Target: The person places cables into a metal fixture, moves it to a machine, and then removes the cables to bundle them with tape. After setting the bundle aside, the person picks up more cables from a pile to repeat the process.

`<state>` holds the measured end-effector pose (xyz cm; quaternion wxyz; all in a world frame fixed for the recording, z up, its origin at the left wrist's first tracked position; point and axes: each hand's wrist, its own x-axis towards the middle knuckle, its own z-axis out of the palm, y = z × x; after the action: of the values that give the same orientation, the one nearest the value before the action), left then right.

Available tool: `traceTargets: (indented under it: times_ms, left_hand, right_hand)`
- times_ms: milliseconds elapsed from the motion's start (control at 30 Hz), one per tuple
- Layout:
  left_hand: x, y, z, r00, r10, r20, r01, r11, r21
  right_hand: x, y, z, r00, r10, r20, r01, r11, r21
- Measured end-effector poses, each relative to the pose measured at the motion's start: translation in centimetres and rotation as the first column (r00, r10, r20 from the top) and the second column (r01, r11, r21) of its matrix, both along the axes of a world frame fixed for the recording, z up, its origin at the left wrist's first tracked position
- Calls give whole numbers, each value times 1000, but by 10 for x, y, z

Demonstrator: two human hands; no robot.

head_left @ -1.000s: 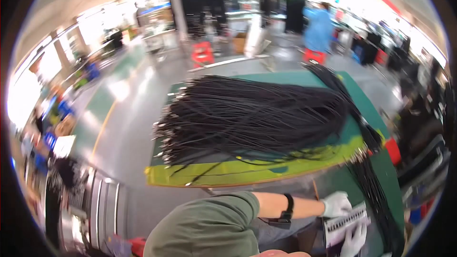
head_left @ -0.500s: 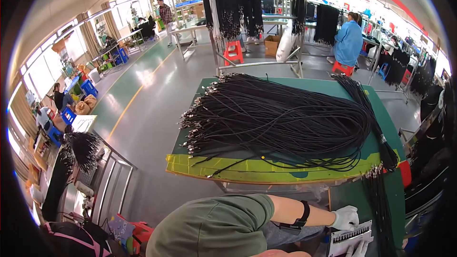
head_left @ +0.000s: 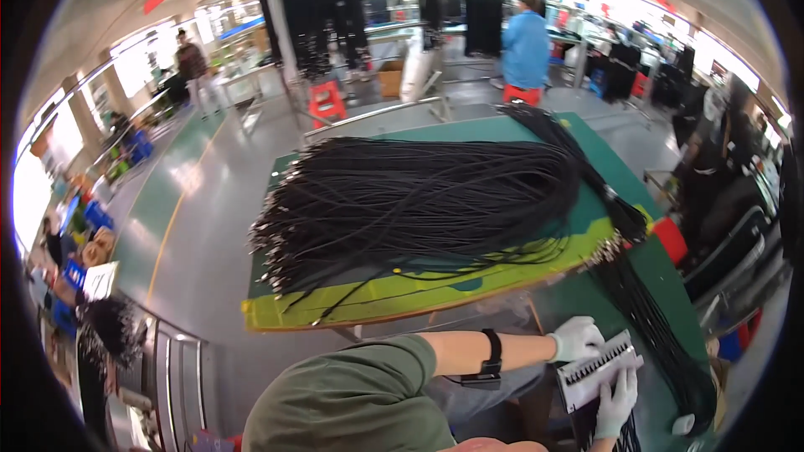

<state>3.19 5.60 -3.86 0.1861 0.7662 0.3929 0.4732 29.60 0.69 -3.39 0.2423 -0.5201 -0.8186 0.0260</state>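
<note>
— Where's the flat white comb-like plastic fixture (head_left: 596, 370)?

— At the green counter's (head_left: 662, 285) near edge — your white-gloved left hand (head_left: 577, 338) curls over its top, your right hand (head_left: 617, 403) pinches its lower end. The black cable bundle (head_left: 419, 197) lies well apart.

The person wears a short-sleeved olive-green shirt (head_left: 352, 402), its sleeve ending above the elbow and leaving the forearm bare. A black band (head_left: 491, 354) with a dark, flat block hanging beneath it circles the left wrist. Both hands are covered by thin white gloves: the left hand (head_left: 576, 338) shows a glove bunched into soft folds at the knuckles, and the right hand (head_left: 618, 402) shows a glove fitting closely along the fingers up to the wrist.
</note>
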Motion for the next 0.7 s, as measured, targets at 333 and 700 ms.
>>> traceTargets:
  times_ms: [333, 700]
  left_hand:
    - [2, -8, 9, 993, -48, -107, 40, 996, -75]
    - [0, -12, 17, 982, -55, -178, 28, 989, -148]
  right_hand:
    - [-2, -9, 12, 995, -97, -1, 96, 992, -85]
    - [-5, -8, 12, 994, -111, 3, 111, 987, -115]
